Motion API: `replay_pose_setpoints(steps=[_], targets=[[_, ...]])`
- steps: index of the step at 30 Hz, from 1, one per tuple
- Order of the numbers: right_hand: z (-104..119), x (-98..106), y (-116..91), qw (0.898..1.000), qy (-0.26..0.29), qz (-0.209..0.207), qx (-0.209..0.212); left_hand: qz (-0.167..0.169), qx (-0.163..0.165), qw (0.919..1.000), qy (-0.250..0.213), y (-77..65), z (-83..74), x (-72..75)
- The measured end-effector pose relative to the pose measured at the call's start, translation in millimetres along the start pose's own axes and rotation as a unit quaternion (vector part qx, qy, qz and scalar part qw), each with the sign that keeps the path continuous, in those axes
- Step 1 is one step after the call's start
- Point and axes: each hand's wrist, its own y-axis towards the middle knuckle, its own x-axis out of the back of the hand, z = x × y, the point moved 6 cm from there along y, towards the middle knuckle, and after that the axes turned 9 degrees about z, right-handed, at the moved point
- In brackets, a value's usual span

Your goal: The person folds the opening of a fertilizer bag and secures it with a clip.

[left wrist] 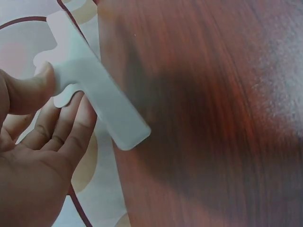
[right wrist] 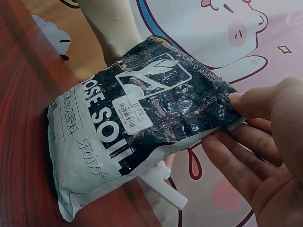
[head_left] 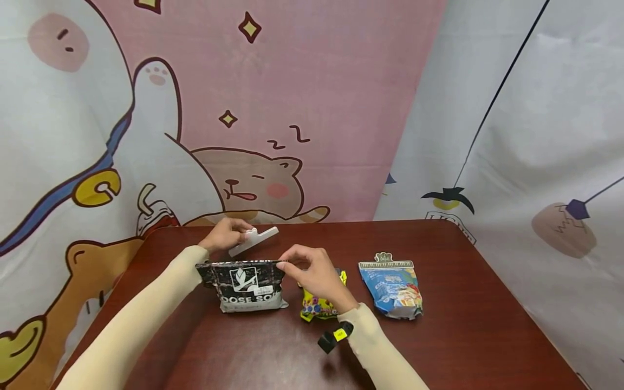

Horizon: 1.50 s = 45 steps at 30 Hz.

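Observation:
My left hand (head_left: 225, 234) pinches a white bag clip (head_left: 254, 242) by its grip tabs, behind the bag of soil. In the left wrist view the thumb presses one tab of the long, flat clip (left wrist: 102, 92), with fingers under the other. A black and white bag of soil (head_left: 251, 288) stands upright on the table, its top edge folded flat. My right hand (head_left: 314, 271) pinches the top right corner of this bag, thumb on the printed front and fingers behind. The right wrist view shows the bag's front (right wrist: 147, 109) with a barcode sticker.
A yellow patterned packet (head_left: 317, 306) lies partly hidden behind my right hand and wrist. To its right is a blue bag (head_left: 394, 290) with a piano-patterned clip (head_left: 385, 262) across its top. The brown table (head_left: 468, 325) meets a cartoon-printed cloth (head_left: 341, 108) at the back.

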Motion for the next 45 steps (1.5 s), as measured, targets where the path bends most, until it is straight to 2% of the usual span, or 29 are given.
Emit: replay_pose_setpoints(steps=[14,21,29,39,45], targets=[[-0.4,0.9,-0.8,1.0,-0.004,0.007,-0.003,-0.026,-0.029,0.9992,0.013,-15.9,-10.6,16.0],[-1.9,0.4,-0.1,1.0,0.002,0.006,-0.003,-0.042,-0.021,0.9987,0.016,-29.0,-16.8,31.0],[-1.7,0.9,-0.1,1.0,0.005,0.007,0.0,-0.058,-0.024,0.997,0.045,-41.4,-23.5,46.3],[-2.7,-0.3,-0.1,1.0,0.004,0.01,-0.006,-0.073,-0.043,0.9939,0.071,-67.8,-35.7,56.0],[-3.8,1.8,0.6,1.0,0.006,0.007,-0.008,-0.094,-0.049,0.9901,0.092,-85.1,-52.2,66.5]])
